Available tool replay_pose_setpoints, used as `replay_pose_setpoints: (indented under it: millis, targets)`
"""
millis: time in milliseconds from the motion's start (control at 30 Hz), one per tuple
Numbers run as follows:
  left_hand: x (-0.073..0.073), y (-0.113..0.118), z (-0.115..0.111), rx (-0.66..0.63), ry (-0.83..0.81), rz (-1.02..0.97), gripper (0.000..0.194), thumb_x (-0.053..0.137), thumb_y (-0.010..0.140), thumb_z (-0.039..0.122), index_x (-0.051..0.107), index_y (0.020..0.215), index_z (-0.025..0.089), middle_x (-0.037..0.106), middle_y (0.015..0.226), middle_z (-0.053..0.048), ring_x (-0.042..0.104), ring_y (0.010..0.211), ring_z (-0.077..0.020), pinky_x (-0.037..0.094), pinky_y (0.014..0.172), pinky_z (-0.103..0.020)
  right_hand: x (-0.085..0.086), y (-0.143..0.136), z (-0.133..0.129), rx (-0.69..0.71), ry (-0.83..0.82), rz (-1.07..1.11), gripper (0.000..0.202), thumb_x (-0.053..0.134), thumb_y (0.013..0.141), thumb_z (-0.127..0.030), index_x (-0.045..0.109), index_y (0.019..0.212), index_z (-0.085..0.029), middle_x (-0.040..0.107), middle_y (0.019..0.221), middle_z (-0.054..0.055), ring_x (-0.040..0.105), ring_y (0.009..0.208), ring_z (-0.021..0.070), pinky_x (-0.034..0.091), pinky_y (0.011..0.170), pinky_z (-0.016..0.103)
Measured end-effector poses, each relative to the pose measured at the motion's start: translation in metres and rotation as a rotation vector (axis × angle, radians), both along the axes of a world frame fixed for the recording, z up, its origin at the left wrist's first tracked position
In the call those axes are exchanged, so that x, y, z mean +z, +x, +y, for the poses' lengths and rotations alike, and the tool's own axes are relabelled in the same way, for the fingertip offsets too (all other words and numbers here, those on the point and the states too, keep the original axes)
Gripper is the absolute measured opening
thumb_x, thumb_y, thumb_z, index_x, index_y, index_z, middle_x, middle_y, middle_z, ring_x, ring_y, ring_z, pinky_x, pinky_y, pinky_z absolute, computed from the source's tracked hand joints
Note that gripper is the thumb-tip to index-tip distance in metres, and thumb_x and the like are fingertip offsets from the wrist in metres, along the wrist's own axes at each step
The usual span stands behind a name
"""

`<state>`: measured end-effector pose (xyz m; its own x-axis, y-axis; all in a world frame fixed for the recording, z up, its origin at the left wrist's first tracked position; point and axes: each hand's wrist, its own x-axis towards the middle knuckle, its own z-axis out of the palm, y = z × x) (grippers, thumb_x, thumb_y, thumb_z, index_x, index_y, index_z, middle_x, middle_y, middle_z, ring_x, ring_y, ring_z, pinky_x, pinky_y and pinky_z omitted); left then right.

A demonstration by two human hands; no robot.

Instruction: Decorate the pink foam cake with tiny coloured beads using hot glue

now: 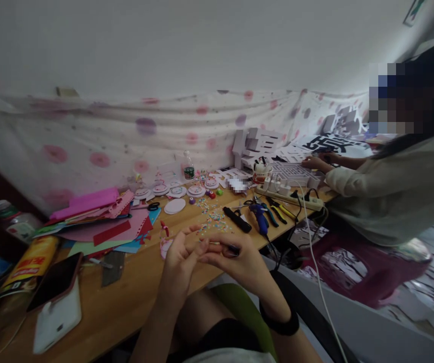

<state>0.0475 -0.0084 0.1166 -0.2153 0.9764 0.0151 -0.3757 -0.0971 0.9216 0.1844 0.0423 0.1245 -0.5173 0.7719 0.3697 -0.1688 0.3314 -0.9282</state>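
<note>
Currently, I read the right hand as closed around a small dark object near the brown wooden worktop's front edge, where a loosened pinch could drop it; the left hand's hold is indeterminable.

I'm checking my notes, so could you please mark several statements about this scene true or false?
The bare left hand and bare right hand are close together. True.
The thick black wristband circles the left wrist. False: right wrist.
The blue glue gun lies left of the coloured paper pile. False: right of it.
The clear green-labelled bottle stands upright. True.
The small multicoloured pieces form one straight row. False: they lie scattered on the brown wooden table.
</note>
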Motion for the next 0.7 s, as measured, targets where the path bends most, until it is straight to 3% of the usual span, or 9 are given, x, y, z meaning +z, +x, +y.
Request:
replay_pose_setpoints:
  millis: [100, 167, 300, 400, 500, 600, 667, 700]
  targets:
    - [-0.005, 0.0, 0.008, -0.108, -0.013, 0.023, 0.075, 0.078, 0.079, 0.041, 0.041, 0.139, 0.013, 0.08, 0.081, -0.008, 0.077, 0.081, -0.0218, 0.057, 0.077, -0.028, -0.007, 0.009, 0.009, 0.025, -0.028, -0.003, 0.022, 0.081, 0.078, -0.041, 0.081, 0.09, -0.022, 0.074, 0.081, 0.004, 0.065, 0.073, 0.0183, 0.05, 0.065, 0.027]
    - [-0.008, -0.001, 0.012, -0.144, -0.022, 0.045, 0.081, 0.075, 0.081, 0.042, 0.036, 0.146, 0.012, 0.08, 0.096, -0.012, 0.076, 0.096, -0.0243, 0.056, 0.089, -0.033, -0.013, 0.013, 0.014, 0.002, 0.026, -0.027, 0.021, 0.08, 0.08, -0.04, 0.083, 0.091, -0.022, 0.073, 0.075, 0.004, 0.063, 0.067, 0.0173, 0.049, 0.063, 0.027]
    - [-0.012, 0.0, 0.016, -0.056, -0.057, 0.082, 0.073, 0.069, 0.085, 0.047, 0.044, 0.147, 0.018, 0.069, 0.132, -0.013, 0.06, 0.129, -0.0268, 0.041, 0.113, -0.039, -0.029, 0.007, 0.026, -0.133, 0.148, -0.007, 0.019, 0.078, 0.082, -0.041, 0.084, 0.087, -0.023, 0.063, 0.059, 0.001, 0.048, 0.055, 0.0135, 0.038, 0.053, 0.026]
    - [-0.014, 0.002, 0.014, -0.093, -0.081, 0.068, 0.068, 0.067, 0.086, 0.051, 0.051, 0.144, 0.02, 0.076, 0.118, -0.012, 0.063, 0.125, -0.0263, 0.035, 0.117, -0.044, -0.036, -0.004, 0.037, -0.223, 0.011, 0.056, 0.036, 0.073, 0.081, -0.052, 0.079, 0.068, -0.019, 0.052, 0.05, -0.001, 0.04, 0.048, 0.0119, 0.032, 0.046, 0.026]
    - [-0.019, -0.001, 0.013, -0.108, -0.104, 0.087, 0.047, 0.076, 0.078, 0.049, 0.073, 0.115, 0.021, 0.08, 0.105, -0.01, 0.069, 0.116, -0.0274, 0.043, 0.112, -0.044, -0.028, 0.007, 0.05, -0.537, -0.096, 0.132, 0.05, 0.068, 0.075, -0.065, 0.06, 0.052, -0.021, 0.036, 0.044, -0.005, 0.029, 0.04, 0.0105, 0.025, 0.039, 0.027]
    - [-0.03, -0.02, 0.013, 0.005, -0.107, 0.163, 0.023, 0.083, 0.068, 0.044, 0.078, 0.076, 0.024, 0.08, 0.106, -0.006, 0.071, 0.109, -0.0269, 0.053, 0.102, -0.042, -0.003, 0.052, 0.058, -0.856, -0.05, 0.18, 0.056, 0.067, 0.076, -0.063, 0.037, 0.046, -0.027, 0.029, 0.047, -0.007, 0.026, 0.043, 0.0112, 0.024, 0.042, 0.029]
    - [-0.039, -0.041, 0.01, 0.112, -0.045, 0.278, 0.025, 0.083, 0.064, 0.047, 0.072, 0.061, 0.024, 0.079, 0.104, -0.005, 0.071, 0.106, -0.0283, 0.057, 0.095, -0.044, 0.015, 0.091, 0.058, -1.107, 0.003, 0.192, 0.05, 0.067, 0.082, -0.051, 0.042, 0.047, -0.027, 0.031, 0.047, -0.006, 0.024, 0.044, 0.012, 0.018, 0.046, 0.031]
    - [-0.044, -0.052, 0.007, 0.219, 0.01, 0.386, 0.036, 0.08, 0.064, 0.052, 0.064, 0.049, 0.024, 0.079, 0.094, -0.006, 0.072, 0.099, -0.0292, 0.059, 0.09, -0.045, 0.023, 0.11, 0.056, -1.276, 0.046, 0.181, 0.043, 0.074, 0.078, -0.042, 0.048, 0.048, -0.027, 0.033, 0.046, -0.006, 0.024, 0.045, 0.0127, 0.016, 0.048, 0.032]
